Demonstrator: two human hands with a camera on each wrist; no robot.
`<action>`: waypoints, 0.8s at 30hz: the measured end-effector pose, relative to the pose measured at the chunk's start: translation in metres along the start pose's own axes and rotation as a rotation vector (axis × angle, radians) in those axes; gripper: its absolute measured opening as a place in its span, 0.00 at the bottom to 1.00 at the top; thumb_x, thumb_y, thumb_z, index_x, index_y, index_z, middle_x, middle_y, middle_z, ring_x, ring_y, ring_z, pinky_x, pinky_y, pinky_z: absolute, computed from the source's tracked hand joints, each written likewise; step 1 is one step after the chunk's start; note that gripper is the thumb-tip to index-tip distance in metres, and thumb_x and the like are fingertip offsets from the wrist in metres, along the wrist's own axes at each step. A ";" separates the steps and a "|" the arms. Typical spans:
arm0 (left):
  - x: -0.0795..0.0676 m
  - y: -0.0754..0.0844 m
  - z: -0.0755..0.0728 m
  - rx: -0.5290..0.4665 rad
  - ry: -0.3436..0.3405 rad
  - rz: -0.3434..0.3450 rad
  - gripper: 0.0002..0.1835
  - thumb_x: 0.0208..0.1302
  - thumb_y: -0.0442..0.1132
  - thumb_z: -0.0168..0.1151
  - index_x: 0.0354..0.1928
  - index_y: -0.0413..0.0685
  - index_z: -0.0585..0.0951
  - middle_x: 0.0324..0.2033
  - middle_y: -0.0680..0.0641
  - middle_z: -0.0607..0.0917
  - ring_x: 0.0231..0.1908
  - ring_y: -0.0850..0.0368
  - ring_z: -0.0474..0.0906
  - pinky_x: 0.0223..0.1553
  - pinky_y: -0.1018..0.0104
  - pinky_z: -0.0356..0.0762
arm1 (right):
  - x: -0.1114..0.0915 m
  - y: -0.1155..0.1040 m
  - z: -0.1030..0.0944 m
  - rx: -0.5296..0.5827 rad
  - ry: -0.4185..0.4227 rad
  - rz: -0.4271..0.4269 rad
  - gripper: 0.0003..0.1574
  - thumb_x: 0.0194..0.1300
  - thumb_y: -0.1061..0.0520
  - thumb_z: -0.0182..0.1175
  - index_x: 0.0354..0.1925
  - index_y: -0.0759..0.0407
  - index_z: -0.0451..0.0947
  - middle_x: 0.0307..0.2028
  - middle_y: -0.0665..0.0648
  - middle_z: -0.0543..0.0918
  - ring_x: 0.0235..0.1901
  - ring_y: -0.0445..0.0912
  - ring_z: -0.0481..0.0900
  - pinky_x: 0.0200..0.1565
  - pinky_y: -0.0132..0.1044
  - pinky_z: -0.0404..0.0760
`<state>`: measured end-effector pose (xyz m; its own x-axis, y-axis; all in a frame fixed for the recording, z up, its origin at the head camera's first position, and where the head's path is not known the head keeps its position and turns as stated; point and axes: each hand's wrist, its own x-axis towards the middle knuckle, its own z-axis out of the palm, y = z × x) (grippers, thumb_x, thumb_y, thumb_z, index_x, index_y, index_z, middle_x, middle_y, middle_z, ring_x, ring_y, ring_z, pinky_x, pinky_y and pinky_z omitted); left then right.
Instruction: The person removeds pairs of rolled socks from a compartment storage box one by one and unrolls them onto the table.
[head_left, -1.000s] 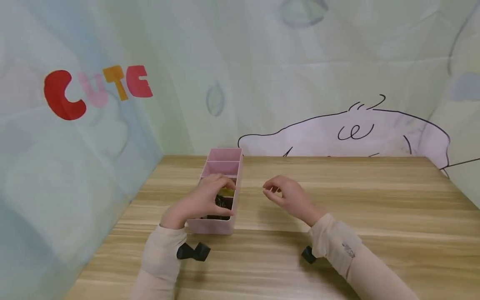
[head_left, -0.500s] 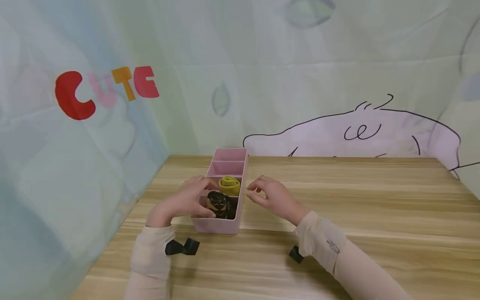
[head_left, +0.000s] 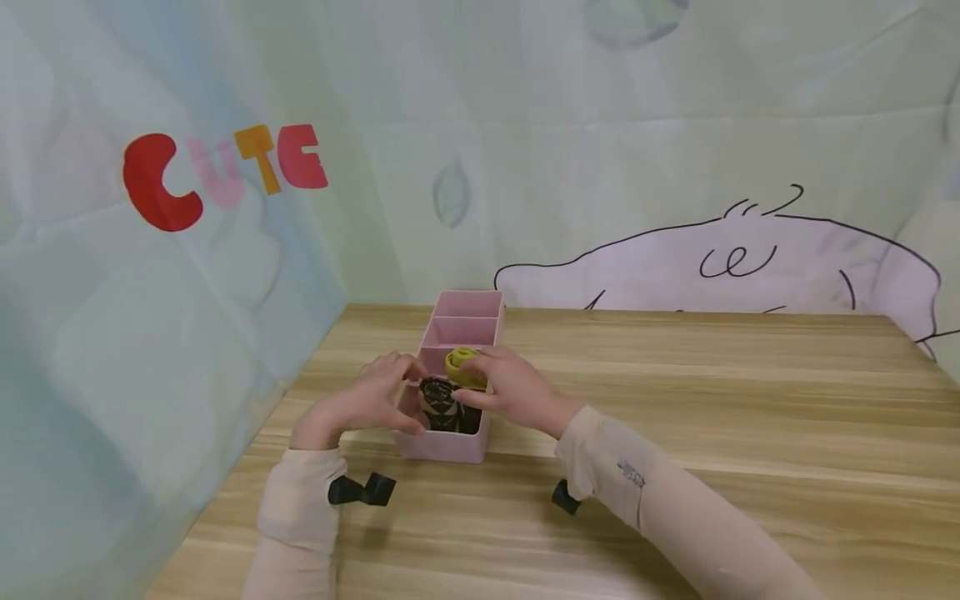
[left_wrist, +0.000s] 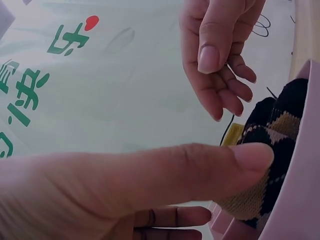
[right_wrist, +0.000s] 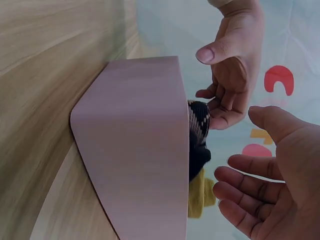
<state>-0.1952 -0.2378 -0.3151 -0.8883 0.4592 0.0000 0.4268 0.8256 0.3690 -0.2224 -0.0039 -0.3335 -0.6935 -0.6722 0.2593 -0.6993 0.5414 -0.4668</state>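
Note:
A long pink divided box (head_left: 442,448) holds a rolled black-and-tan argyle sock (head_left: 442,410) in its front compartment and a rolled yellow sock (head_left: 460,365) in the one behind. My left hand (head_left: 360,406) arches over the box's left wall, thumb and fingers spread beside the argyle sock. In the left wrist view its thumb (left_wrist: 200,167) overlaps that sock. From the right, my right hand (head_left: 521,392) reaches over the box with loosely bent fingers, partly hiding both socks. The right wrist view has that hand (right_wrist: 280,185) spread above the rim, gripping nothing.
The box stands on a wood-grain table (head_left: 675,392), and its two rear compartments show bare pink walls. A printed cloth (head_left: 600,150) with coloured letters hangs behind and to the left. Black camera mounts (head_left: 363,490) stick out from both sleeves.
My right hand has moved left, from beside the box to over it. The left hand has drawn back leftward off the socks, uncovering them. The head view has shifted slightly.

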 end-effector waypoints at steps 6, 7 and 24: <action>-0.005 -0.006 -0.002 -0.016 -0.005 -0.011 0.33 0.44 0.46 0.76 0.50 0.40 0.73 0.48 0.40 0.76 0.51 0.43 0.69 0.55 0.45 0.67 | 0.013 -0.010 0.011 -0.120 -0.020 -0.011 0.29 0.63 0.39 0.61 0.48 0.61 0.79 0.42 0.56 0.83 0.42 0.46 0.78 0.48 0.39 0.79; -0.006 -0.007 -0.003 -0.011 -0.010 -0.012 0.33 0.44 0.46 0.76 0.50 0.40 0.73 0.48 0.40 0.76 0.51 0.43 0.69 0.55 0.45 0.67 | 0.014 -0.012 0.012 -0.139 -0.026 -0.008 0.30 0.63 0.38 0.60 0.48 0.61 0.79 0.43 0.57 0.83 0.42 0.47 0.79 0.48 0.39 0.79; -0.001 -0.014 0.006 0.053 -0.042 -0.119 0.37 0.42 0.49 0.77 0.54 0.39 0.76 0.50 0.40 0.74 0.53 0.42 0.68 0.55 0.46 0.70 | 0.023 -0.019 0.031 -0.308 -0.076 0.077 0.37 0.61 0.34 0.59 0.55 0.60 0.77 0.51 0.57 0.81 0.49 0.47 0.78 0.54 0.40 0.79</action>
<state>-0.1994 -0.2478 -0.3254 -0.9257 0.3697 -0.0801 0.3285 0.8907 0.3142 -0.2198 -0.0458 -0.3447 -0.7393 -0.6531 0.1640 -0.6732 0.7115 -0.2015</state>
